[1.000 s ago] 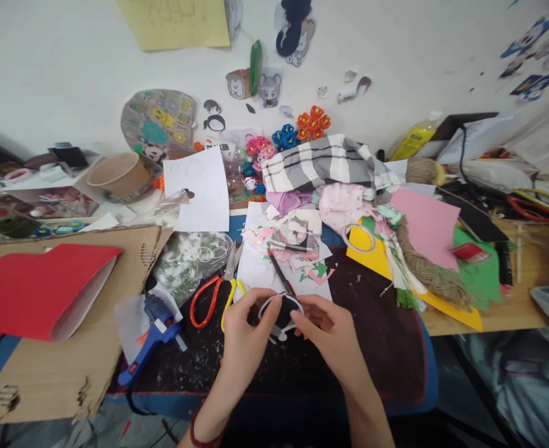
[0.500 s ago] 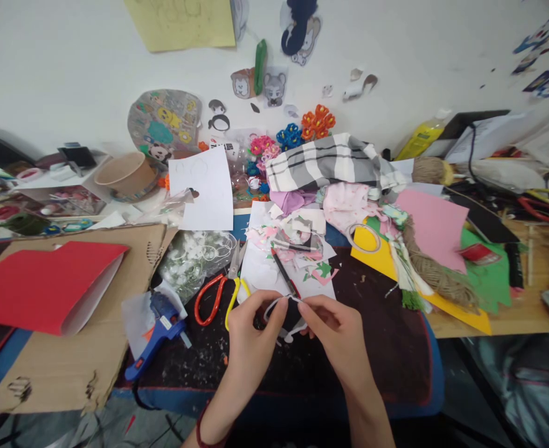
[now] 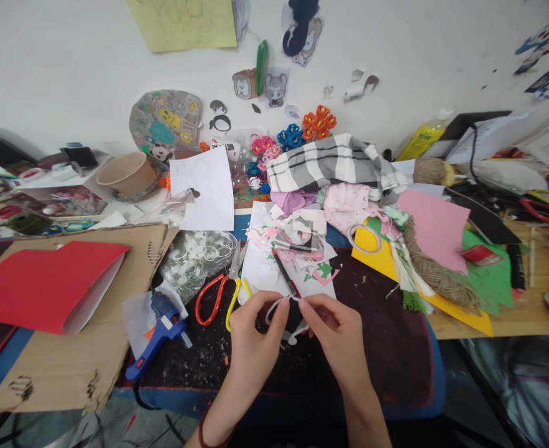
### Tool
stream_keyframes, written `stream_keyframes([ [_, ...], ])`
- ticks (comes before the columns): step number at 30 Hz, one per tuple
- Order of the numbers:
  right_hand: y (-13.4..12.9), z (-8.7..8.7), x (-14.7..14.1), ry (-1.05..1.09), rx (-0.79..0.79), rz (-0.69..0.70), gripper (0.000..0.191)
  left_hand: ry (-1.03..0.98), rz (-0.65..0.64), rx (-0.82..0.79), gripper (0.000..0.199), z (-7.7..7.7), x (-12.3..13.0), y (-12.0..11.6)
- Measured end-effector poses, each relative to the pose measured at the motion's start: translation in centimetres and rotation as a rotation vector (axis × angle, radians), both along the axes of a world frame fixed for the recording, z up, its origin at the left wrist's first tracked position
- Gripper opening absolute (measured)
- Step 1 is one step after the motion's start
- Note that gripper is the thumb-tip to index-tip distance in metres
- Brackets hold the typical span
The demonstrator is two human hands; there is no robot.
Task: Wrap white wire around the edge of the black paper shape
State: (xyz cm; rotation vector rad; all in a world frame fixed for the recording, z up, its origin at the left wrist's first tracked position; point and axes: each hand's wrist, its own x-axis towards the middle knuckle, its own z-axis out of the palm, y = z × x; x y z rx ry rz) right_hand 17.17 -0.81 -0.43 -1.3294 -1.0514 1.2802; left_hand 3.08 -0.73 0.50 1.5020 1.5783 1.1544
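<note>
Carrying everything here, the dark-topped table (image 3: 386, 351) has a flat cardboard (image 3: 64, 373) on its left, with a folded red sheet (image 3: 45, 280) on top. Further in lie a blue glue gun (image 3: 160, 339) and scissors (image 3: 233, 272). The left hand (image 3: 255, 330) and right hand (image 3: 334, 330) are close together, each pinching one side of the same object. Just beyond them, a dark pen (image 3: 283, 270) lies on paper. Smallest is that white-rimmed piece (image 3: 293, 314), between the fingertips; I cannot tell whether its dark centre is solid. Uneven pulling could bend or tear its thin rim; a leftward sweep might knock the scissors.
</note>
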Motion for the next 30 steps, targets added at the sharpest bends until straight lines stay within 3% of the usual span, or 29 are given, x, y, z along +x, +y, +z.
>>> stream_keyframes([
  [8,-0.04,-0.29,0.01,-0.026,0.028,-0.008,0.02,-0.082,-0.017,-0.011,0.015,0.14,0.28,0.1],
  [14,-0.23,-0.69,0.6,-0.012,-0.035,0.104,0.022,-0.104,0.0,-0.019,0.017,-0.22,0.33,0.18],
  [30,-0.03,-0.7,0.0,0.066,-0.059,0.049,0.02,-0.104,-0.019,-0.004,0.019,-0.11,0.2,0.41],
])
